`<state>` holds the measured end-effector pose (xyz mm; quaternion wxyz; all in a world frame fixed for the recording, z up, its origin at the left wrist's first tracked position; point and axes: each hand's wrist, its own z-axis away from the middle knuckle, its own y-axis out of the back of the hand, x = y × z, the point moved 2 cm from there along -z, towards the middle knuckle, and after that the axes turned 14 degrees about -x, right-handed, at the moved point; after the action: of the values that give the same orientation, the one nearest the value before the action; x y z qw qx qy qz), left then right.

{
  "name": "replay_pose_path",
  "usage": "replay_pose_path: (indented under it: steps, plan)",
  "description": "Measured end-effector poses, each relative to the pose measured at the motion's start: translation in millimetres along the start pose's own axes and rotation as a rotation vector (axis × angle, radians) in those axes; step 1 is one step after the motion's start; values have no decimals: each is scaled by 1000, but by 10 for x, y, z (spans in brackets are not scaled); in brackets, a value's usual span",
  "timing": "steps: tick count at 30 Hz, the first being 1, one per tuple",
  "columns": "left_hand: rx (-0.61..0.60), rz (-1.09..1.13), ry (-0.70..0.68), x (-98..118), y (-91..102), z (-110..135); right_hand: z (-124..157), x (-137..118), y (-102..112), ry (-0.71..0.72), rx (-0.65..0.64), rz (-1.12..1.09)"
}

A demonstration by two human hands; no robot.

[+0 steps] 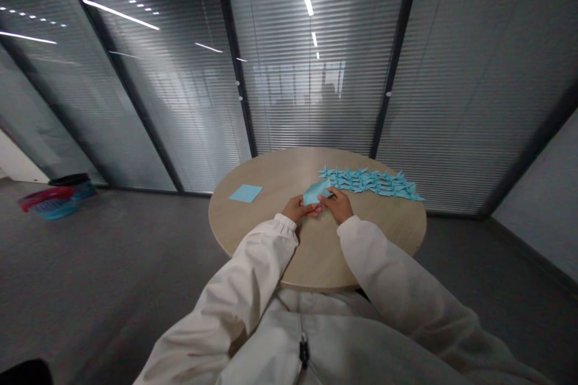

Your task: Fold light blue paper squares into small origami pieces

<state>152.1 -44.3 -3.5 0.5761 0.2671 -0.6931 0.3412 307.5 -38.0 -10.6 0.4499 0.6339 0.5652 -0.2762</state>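
On a round wooden table [316, 252] my left hand [298, 209] and my right hand [338, 204] both pinch a partly folded light-blue paper [316, 191] held just above the tabletop. My fingers are closed on its lower edges, left hand at the left corner, right hand at the right side. Both arms wear white sleeves.
Several folded blue paper cranes [372, 182] lie in rows at the table's far right. A flat stack of blue paper sheets [246, 193] lies at the left. Glass walls with blinds stand behind. A red and blue basin [56, 201] sits on the floor at far left.
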Motion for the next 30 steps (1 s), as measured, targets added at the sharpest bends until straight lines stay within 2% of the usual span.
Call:
replay_pose_path:
  steps: [8,12,16,19,22,25,27,30]
  plan:
    - [43,30,50,22,-8,-1,15,-108,10,68,18,-265]
    - [164,38,8,102,19,32,17,-88,51,62,95,-324]
    - [290,54,-58,153,77,43,-9,-10,64,-16,137,-310]
    - [390,66,-117,152,141,34,-24,21,32,-86,86,-314]
    - [486,82,-189,149,217,34,-20,32,-19,-142,-39,-320]
    - [539,99,-244,160,280,44,-11,22,-48,-138,-156,-238]
    - [558,88,-248,164,298,47,-11,-2,-40,-102,-156,-192]
    - [518,39,-202,147,267,35,-12,-59,-10,-57,-69,-221]
